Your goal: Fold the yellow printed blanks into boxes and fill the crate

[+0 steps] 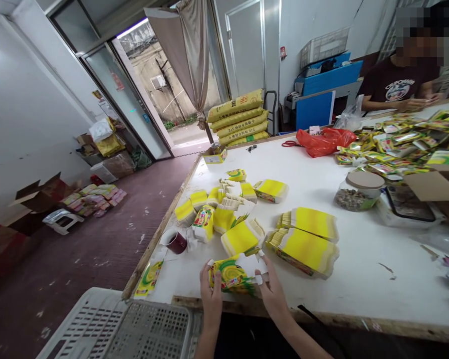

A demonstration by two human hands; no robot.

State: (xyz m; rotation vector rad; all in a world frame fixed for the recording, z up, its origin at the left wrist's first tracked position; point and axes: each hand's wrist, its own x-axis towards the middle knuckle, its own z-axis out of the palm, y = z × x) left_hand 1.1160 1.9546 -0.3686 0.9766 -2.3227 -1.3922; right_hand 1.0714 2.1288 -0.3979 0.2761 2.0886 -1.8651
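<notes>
Both my hands hold one small yellow-and-green carton (pixel 232 274) at the near edge of the white table (pixel 359 279). My left hand (pixel 210 291) grips its left end. My right hand (pixel 272 289) is at its right end, fingers on the white open flaps. Just beyond lie stacks of flat yellow cartons (pixel 303 244), fanned out, and a cluster of folded ones (pixel 224 204). A dark red mug (pixel 175 242) stands to the left of my hands.
A grey plastic crate (pixel 127 324) sits below the table's near left corner. A lidded jar (pixel 359 191), a cardboard box (pixel 437 187), a red bag (pixel 324 140) and several shiny packets (pixel 400 142) lie far right, where another person (pixel 404 82) sits. Yellow sacks (pixel 239 118) stand by the door.
</notes>
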